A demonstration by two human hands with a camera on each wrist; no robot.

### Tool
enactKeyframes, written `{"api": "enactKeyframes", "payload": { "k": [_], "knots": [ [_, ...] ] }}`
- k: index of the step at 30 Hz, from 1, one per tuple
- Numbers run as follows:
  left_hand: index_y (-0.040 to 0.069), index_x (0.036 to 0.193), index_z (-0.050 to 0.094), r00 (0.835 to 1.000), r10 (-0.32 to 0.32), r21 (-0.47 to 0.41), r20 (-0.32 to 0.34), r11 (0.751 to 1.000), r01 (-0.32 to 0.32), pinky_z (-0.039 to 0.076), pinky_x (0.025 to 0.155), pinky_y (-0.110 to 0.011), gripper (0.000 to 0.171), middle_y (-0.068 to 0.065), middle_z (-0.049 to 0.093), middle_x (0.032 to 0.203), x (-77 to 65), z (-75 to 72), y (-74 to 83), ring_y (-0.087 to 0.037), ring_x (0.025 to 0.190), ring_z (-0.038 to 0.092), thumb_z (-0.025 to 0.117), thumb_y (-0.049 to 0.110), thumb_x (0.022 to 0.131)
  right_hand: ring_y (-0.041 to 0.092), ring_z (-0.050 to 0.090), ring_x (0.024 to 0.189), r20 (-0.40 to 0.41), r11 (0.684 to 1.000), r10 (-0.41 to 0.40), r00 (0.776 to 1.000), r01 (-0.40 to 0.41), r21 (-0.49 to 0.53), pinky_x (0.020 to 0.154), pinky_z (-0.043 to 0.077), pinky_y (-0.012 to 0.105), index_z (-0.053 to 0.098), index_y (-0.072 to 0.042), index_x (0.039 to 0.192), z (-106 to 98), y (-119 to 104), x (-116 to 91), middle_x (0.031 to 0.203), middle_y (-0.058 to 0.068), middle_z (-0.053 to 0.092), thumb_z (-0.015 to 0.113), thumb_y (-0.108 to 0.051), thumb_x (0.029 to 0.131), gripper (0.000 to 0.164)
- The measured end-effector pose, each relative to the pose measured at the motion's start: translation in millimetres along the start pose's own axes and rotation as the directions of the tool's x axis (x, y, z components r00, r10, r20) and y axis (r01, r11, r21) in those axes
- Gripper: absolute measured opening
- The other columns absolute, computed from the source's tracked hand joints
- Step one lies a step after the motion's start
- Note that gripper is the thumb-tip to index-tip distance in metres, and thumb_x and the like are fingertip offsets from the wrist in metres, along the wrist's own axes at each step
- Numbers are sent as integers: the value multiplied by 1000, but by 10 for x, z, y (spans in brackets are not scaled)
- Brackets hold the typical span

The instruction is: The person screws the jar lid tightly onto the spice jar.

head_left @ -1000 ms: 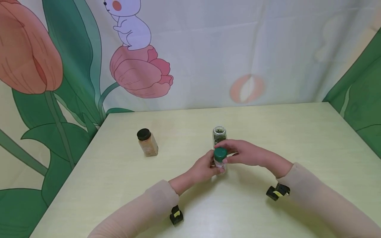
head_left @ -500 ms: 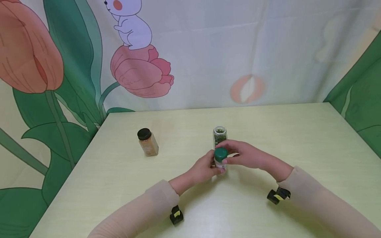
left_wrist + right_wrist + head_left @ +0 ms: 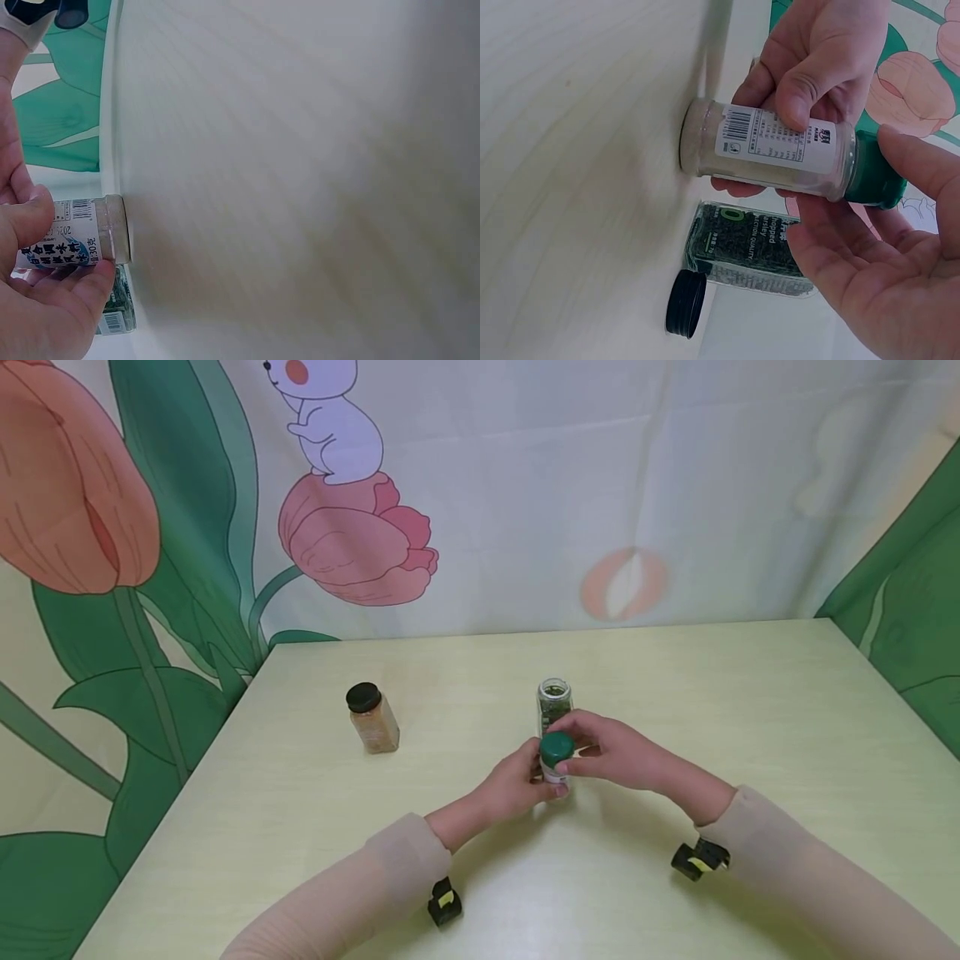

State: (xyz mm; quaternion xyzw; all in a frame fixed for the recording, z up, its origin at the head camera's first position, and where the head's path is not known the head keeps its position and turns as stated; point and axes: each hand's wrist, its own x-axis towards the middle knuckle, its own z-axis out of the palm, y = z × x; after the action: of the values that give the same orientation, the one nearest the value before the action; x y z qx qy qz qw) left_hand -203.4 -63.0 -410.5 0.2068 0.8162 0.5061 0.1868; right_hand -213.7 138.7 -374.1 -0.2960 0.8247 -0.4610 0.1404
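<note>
A clear spice jar (image 3: 780, 146) with pale powder, a white label and a green cap (image 3: 557, 748) stands upright on the table. My left hand (image 3: 504, 787) grips its body, thumb on the near side in the left wrist view. With thumb and fingers my right hand (image 3: 611, 752) holds the green cap, which sits on the jar in the right wrist view. Just behind stands a lidless glass jar of chopped parsley (image 3: 553, 700), partly hidden by the right hand. In the right wrist view a black cap (image 3: 685, 304) rests on the table beside the parsley jar.
A jar of tan powder with a black lid (image 3: 373, 720) stands at the left of the table. The pale table (image 3: 300, 810) reaches back to a printed cloth (image 3: 510, 510) with tulips and a white animal.
My right hand and wrist have shifted slightly around the green cap. The left hand and the jars have kept their places.
</note>
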Motion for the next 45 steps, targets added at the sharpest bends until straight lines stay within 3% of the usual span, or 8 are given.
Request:
{"api": "enactKeyframes", "payload": {
  "k": [8, 16, 22, 28, 34, 45],
  "knots": [
    [-5, 135, 46, 1000, -6, -17, -5, 1000, 6, 52, 111, -44, 45, -25, 60, 140, 20, -4, -15, -37, 131, 60, 68, 4, 97, 35, 66, 115, -46, 1000, -6, 999, 5, -27, 107, 53, 54, 55, 3, 126, 39, 0, 1, 124, 22, 66, 70, -5, 96, 34],
    [-6, 134, 45, 1000, 1, -22, -3, 1000, -1, 53, 110, -43, 45, -26, 60, 138, 23, -6, -25, -38, 130, 61, 68, 4, 97, 36, 66, 116, -72, 999, 13, 997, -17, -46, 106, 54, 52, 53, 4, 126, 64, -25, 10, 122, 21, 66, 72, -10, 95, 39],
    [-5, 137, 44, 1000, -9, -24, -5, 1000, 9, 50, 113, -46, 47, -25, 58, 142, 26, -7, -20, -39, 136, 57, 68, 4, 97, 42, 61, 125, 56, 1000, 16, 998, -15, -19, 106, 54, 51, 42, 6, 144, -45, 19, 37, 136, 27, 60, 69, -9, 97, 57],
    [-5, 137, 44, 1000, -21, -11, -8, 1000, 21, 50, 114, -47, 47, -26, 58, 141, 28, -1, -34, -39, 135, 58, 68, 5, 97, 45, 58, 131, 159, 1000, -4, 987, 6, -12, 111, 51, 54, 42, 5, 148, -140, 10, 65, 143, 28, 57, 64, -4, 98, 55],
    [-5, 138, 43, 1000, -17, -4, 2, 1000, 17, 51, 112, -46, 49, -26, 59, 141, 13, 8, -27, -39, 133, 59, 68, 4, 97, 44, 60, 130, 140, 999, -11, 990, 15, -32, 110, 51, 54, 52, 1, 142, -136, 12, 49, 140, 24, 59, 64, -4, 98, 45],
    [-6, 136, 44, 1000, -8, -8, 3, 1000, 8, 51, 113, -47, 47, -27, 58, 141, 24, 7, -21, -39, 133, 59, 68, 4, 97, 42, 63, 126, 60, 1000, -15, 998, 16, -14, 105, 56, 50, 54, 3, 135, -72, -9, 13, 131, 25, 65, 68, -6, 97, 41]
  ]
}}
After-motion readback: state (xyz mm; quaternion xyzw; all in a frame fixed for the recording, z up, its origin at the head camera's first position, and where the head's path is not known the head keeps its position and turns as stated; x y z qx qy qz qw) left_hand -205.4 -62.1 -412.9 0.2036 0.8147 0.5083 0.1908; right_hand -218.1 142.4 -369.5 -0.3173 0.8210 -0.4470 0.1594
